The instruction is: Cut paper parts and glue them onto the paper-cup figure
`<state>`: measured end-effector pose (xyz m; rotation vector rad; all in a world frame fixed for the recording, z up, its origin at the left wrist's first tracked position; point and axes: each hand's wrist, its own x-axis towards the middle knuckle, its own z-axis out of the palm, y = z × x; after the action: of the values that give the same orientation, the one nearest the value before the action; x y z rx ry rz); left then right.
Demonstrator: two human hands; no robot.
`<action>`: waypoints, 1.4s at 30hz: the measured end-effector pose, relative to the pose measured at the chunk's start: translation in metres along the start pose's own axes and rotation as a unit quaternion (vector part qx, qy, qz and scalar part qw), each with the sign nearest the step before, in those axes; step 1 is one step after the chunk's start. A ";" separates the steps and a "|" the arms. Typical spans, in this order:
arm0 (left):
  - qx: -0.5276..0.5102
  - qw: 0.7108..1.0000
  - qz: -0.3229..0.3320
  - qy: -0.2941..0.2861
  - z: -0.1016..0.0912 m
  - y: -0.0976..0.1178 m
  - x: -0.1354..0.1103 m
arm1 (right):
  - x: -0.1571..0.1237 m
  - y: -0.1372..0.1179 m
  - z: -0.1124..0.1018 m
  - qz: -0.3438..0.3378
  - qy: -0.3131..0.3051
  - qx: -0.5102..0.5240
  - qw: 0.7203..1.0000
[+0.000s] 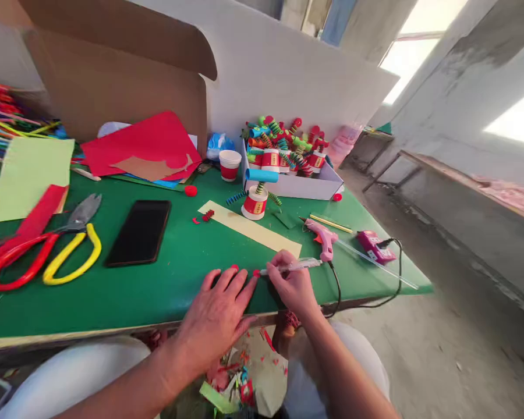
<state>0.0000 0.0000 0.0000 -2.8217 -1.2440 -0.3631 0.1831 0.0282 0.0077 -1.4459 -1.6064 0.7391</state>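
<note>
My right hand pinches a clear-barrelled pen, its tip touching a small red piece at the table's front edge. My left hand lies flat with fingers stretched out, its index fingertip at that red piece. Another small red bit shows by its middle fingertips. Beyond the hands lies a pale yellow paper strip. At its far side stands a red-and-white paper-cup figure with a blue roll on top and coiled paper arms. A pink glue gun rests right of the pen.
A white box holds several similar figures at the back. To the left lie a black phone, red-and-yellow-handled scissors and red sheets. A paper cup stands behind. A magenta power block with a black cord sits at right.
</note>
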 end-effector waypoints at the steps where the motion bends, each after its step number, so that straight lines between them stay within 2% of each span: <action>1: 0.001 1.000 -0.001 0.001 0.000 0.000 0.000 | 0.000 0.000 0.000 -0.001 0.000 -0.002 1.000; 42: 0.000 1.000 -0.005 0.021 -0.001 -0.001 0.001 | -0.001 -0.008 -0.004 0.020 -0.004 0.014 1.000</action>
<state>0.0000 0.0013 0.0013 -2.7934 -1.2508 -0.4186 0.1828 0.0257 0.0164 -1.4614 -1.5709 0.7877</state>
